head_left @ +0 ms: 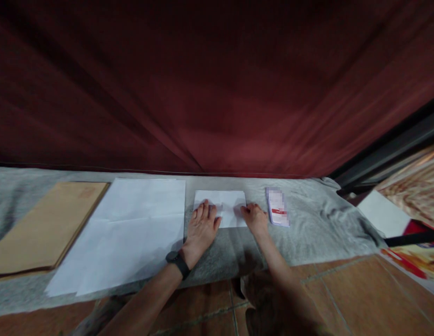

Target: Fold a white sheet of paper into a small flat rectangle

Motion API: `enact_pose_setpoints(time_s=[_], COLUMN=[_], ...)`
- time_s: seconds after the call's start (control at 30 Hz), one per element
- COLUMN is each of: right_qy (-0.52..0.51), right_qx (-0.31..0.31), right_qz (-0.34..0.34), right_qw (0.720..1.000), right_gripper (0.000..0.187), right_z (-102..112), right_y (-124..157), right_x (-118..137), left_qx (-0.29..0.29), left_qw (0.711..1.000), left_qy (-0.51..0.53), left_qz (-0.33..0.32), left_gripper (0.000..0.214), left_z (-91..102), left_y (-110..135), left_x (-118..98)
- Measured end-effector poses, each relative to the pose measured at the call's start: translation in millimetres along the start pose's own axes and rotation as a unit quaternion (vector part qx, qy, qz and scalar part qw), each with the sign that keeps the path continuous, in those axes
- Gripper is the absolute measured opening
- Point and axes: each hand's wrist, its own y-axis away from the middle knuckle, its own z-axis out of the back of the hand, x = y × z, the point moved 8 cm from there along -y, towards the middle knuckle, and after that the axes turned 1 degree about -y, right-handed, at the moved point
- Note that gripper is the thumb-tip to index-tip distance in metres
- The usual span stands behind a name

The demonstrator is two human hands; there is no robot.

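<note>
A small folded white paper (224, 203) lies on a grey cloth (308, 224) spread over the floor. My left hand (201, 228), with a black watch on the wrist, lies flat on the paper's left lower part, fingers stretched out. My right hand (255, 218) rests on the paper's right lower corner with its fingers curled down onto the sheet. Neither hand lifts anything.
Left of the small paper lies a stack of large white sheets (133, 233), and further left a pile of brown envelopes (45, 228). A small printed card stack (277, 207) lies to the right. A dark red curtain (217, 93) hangs behind. Brown floor tiles (343, 298) are near me.
</note>
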Motion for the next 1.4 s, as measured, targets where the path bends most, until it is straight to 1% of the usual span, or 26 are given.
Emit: enact_pose_setpoints(time_s=[0.37,0.63,0.7,0.77,0.83,0.9,0.93,1.0,1.07,1.17,1.27,1.33,1.4], right_qy=[0.002,0.029,0.034,0.03,0.008,-0.035,-0.057,-0.082,-0.072,-0.033,-0.001,0.013,0.02], right_qx=[-0.017,-0.025,-0.041,-0.081,-0.125,-0.141,-0.135,-0.101,-0.065,-0.046,-0.053,-0.061,-0.07], right_qz=[0.008,0.01,0.009,0.018,0.056,0.132,0.177,0.26,0.305,0.312,0.309,0.312,0.313], right_qw=[1.0,0.999,0.999,0.996,0.991,0.981,0.973,0.957,0.947,0.949,0.949,0.948,0.947], right_gripper=[0.028,0.029,0.028,0.027,0.03,0.035,0.038,0.043,0.047,0.05,0.05,0.051,0.051], right_z=[4.0,2.1,4.0,10.0,15.4,14.0,10.3,-2.1,-16.2,-29.1,-31.7,-31.8,-32.2], right_y=[1.9,3.9,5.1,7.6,11.6,16.9,20.0,26.7,32.0,35.0,36.6,37.3,37.3], right_x=[2.2,3.8,3.7,6.6,16.2,32.7,42.2,59.4,68.6,68.4,65.7,65.4,65.1], left_qx=[0.0,-0.008,-0.007,-0.006,-0.006,-0.009,-0.011,-0.016,-0.019,-0.014,-0.005,0.01,0.03], left_qw=[1.0,1.0,1.0,1.0,1.0,1.0,1.0,0.999,0.999,1.0,0.999,0.997,0.995], left_qy=[-0.001,-0.004,-0.003,-0.001,0.002,0.008,0.011,0.014,0.011,0.005,-0.01,-0.027,-0.038], left_qz=[0.007,0.01,0.011,0.012,0.014,0.019,0.022,0.029,0.024,0.002,-0.037,-0.072,-0.091], left_gripper=[0.043,0.042,0.043,0.045,0.045,0.045,0.046,0.048,0.05,0.052,0.051,0.05,0.05], left_z=[-3.0,-3.3,-2.7,-2.2,-2.4,-3.7,-4.7,-7.0,-9.4,-11.9,-13.3,-15.8,-19.2], left_y=[-0.2,0.5,0.8,1.2,1.6,2.1,2.4,3.1,3.7,5.2,8.5,11.8,15.3], left_x=[0.9,1.1,0.8,0.2,-0.2,-0.1,0.4,1.8,1.9,-1.3,-9.8,-17.6,-21.6])
